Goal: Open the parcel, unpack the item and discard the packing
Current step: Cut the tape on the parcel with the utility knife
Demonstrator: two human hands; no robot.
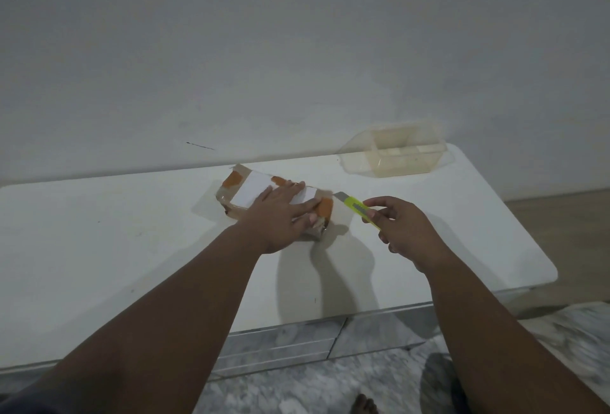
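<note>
A small parcel (246, 189) wrapped in clear tape, with a white label and orange patches, lies on the white table (115, 248). My left hand (280, 219) rests flat on its right half, pressing it down, and holds nothing. My right hand (401, 230) grips a yellow-green utility knife (358, 209). The knife's blade is out and points at the parcel's right end, close to it; whether it touches is unclear.
A clear plastic container (396, 157) stands at the table's far right corner against the white wall. The table's right edge drops to a wooden floor (561, 215). Marble floor tiles and a bare foot (363, 405) show below the front edge.
</note>
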